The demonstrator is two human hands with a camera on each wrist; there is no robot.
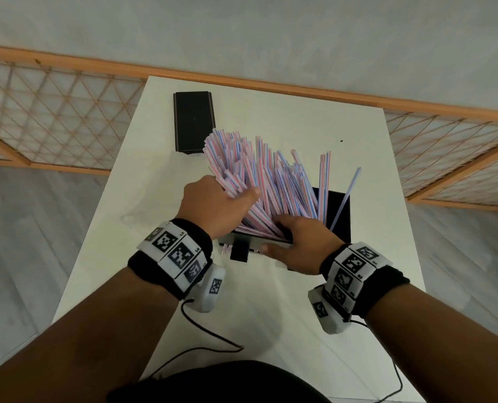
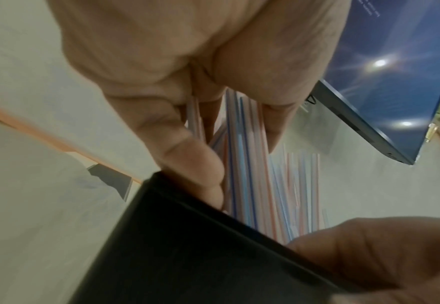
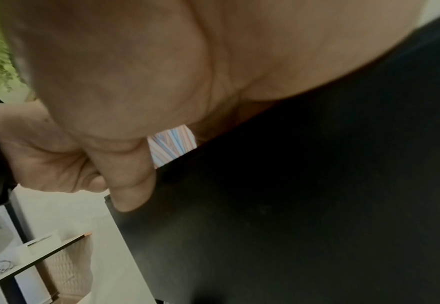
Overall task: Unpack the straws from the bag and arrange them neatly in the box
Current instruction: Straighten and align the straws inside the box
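Meanwhile left hand (image 1: 213, 203) grips straws (image 1: 268, 175) fanning from the box (image 1: 342, 207), right hand (image 1: 303, 242) clasping its near rim.

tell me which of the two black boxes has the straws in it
The near black box, the one that the right hand steadies while the left hand grips the straws. The far black box lies apart, holding none.

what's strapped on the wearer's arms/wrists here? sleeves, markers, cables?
No sleeves: both forearms are bare. Each wrist has a black fabric band carrying a row of white blocks printed with black square fiducial tags, on the left wrist and the right wrist. A white camera pod, also tagged, hangs under each wrist, with a thin black cable trailing back toward the body.
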